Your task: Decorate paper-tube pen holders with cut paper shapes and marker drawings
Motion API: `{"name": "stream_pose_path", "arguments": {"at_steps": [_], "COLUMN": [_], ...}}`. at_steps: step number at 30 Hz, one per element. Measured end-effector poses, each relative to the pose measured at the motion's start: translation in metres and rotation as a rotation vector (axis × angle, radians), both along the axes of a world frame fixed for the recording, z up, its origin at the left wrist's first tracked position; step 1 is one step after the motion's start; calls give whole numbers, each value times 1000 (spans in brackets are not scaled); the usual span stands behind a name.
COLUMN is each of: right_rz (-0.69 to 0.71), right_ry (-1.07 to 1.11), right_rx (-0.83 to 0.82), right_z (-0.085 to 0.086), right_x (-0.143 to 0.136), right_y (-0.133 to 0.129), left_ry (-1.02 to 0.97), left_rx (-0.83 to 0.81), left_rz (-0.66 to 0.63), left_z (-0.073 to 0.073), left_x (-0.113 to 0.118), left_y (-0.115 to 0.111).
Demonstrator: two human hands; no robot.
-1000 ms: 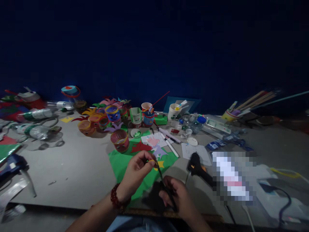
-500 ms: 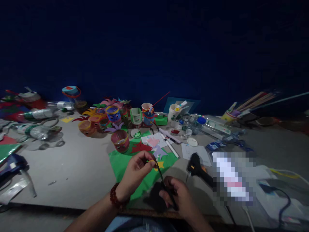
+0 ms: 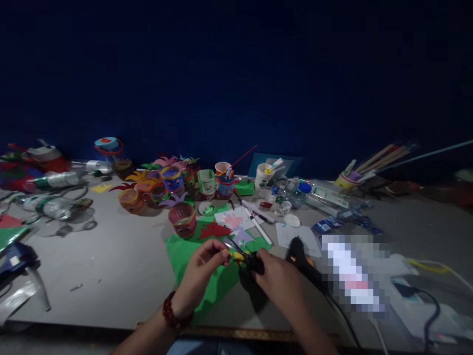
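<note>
Low in the centre, my left hand [image 3: 205, 266], with a red bead bracelet at the wrist, pinches a small yellow paper piece [image 3: 228, 253] at its fingertips. My right hand [image 3: 275, 276] is closed around the black handles of a pair of scissors [image 3: 254, 263]. Their blades point up and left, close to my left fingertips. Under both hands lies a sheet of green paper [image 3: 177, 254]. Yellow paper shows beside the scissors. Behind the hands are a red paper cutout [image 3: 215, 229], a purple cutout [image 3: 242, 236] and a pink one [image 3: 233, 220].
Decorated cups, one being red with purple leaves [image 3: 183, 220], stand behind left. A black glue gun [image 3: 301, 256] lies to the right, beside a white paper [image 3: 298, 238]. Plastic bottles [image 3: 55, 206] lie at the left. A blue glue gun [image 3: 18, 261] is at the left edge.
My right hand has moved up, and the scissors have turned from steep to a flatter slant towards the upper left. My left hand has shifted slightly left and down with the yellow piece.
</note>
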State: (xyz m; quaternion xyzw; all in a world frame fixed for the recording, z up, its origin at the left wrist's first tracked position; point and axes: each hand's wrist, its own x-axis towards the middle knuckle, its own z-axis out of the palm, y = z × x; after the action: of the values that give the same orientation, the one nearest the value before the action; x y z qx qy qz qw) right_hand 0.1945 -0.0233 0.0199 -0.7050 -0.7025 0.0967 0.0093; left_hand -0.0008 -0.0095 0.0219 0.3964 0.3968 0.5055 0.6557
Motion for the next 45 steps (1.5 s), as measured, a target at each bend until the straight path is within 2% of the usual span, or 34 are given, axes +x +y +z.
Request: {"name": "stream_pose_path", "arguments": {"at_steps": [5,10,16,18,20,24,27,29,32,35,41,45], "right_rz": [78,168,240,242,220,125,67,3,-66,-12,126,115], "right_ry": [-125,-108,-22,125,414,981,1241,1342,1370,1334,1267,1290], "right_rx": [3,-39,-104,-97,-58,24,80,125,240,305,264,250], "right_z": [6,9,18,23,22,2,-12,-13,-3,7,9,5], "right_x": [-8,-7,7,8,3,-27,-47,-54,-55,-52,-52,-54], "right_y": [10,21,34,30,23,3,-4,-5,-4,-2,0,1], "left_ry": [-21,-34,-96,-172,-268,-439,-519,-531,-519,-493,-457,-464], "left_rx": [-41,-81,-198,-238,-258,-328,-363,-338,-267,-213,-213,-214], "left_rz": [24,59,120,160,198,258,268,287,304,326,351,349], "left_z": [-13,-23,-24,-23,-22,-25,-27,-27,-26,-26,-26,-26], "left_x": [-5,-8,1,5,10,21,28,31,32,30,30,30], "left_y": [-6,-10,-12,-12,-12,-15,-19,-21,-24,-24,-25,-27]}}
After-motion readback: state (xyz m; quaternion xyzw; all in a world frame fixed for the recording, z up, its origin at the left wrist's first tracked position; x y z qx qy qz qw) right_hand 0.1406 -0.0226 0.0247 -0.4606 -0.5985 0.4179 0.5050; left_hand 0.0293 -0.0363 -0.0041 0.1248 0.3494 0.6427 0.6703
